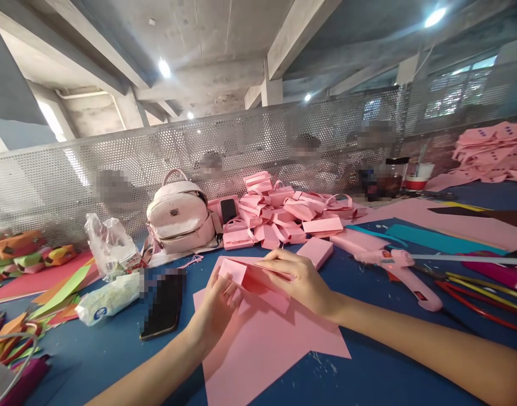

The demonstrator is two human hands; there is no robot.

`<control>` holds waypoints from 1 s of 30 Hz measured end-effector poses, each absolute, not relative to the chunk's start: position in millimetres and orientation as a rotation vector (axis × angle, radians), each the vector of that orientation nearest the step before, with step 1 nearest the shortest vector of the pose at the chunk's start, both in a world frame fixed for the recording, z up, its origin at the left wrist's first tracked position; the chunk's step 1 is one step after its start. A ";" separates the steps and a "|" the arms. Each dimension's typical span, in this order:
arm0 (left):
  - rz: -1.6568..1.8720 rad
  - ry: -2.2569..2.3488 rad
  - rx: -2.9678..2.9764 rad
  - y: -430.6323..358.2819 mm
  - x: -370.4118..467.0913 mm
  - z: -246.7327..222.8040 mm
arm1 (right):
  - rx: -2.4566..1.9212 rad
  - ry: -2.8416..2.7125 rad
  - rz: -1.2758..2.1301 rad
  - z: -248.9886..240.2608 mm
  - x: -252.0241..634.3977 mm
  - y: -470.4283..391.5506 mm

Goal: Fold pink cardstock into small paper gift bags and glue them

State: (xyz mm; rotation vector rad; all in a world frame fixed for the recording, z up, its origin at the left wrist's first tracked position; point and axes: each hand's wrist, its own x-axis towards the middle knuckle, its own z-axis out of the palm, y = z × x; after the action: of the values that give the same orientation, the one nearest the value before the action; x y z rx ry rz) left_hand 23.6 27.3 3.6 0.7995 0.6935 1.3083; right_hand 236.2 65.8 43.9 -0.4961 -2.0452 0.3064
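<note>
A small pink folded box [264,287], open along its top, is between my two hands. Its near left end is pinched by my left hand [218,301], thumb on the end panel and fingers curled beneath. My right hand [301,276] grips the long far side, fingers reaching over the edge into the box. Beneath both hands lies a flat pink sheet [258,355] with an angular cut edge. Just beyond my right hand is another pink box [315,254], lying closed.
A heap of pink boxes [271,208] stands behind, beside a pale pink backpack [178,217]. A pink glue gun [406,270] lies right, near coloured cords [482,299]. Left are a black phone [163,307] and tissue pack [110,299]. A perforated metal screen [250,141] runs behind.
</note>
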 end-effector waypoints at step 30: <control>1.203 0.686 0.722 12.3 28.1 19.5 | -0.294 -2.138 0.196 30.5 231.3 57.0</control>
State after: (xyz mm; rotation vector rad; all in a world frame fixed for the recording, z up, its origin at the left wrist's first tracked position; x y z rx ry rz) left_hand 28.1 12.3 19.5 0.7215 0.6860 1.2034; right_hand 231.3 57.0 30.5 -0.2937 -2.1377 0.1964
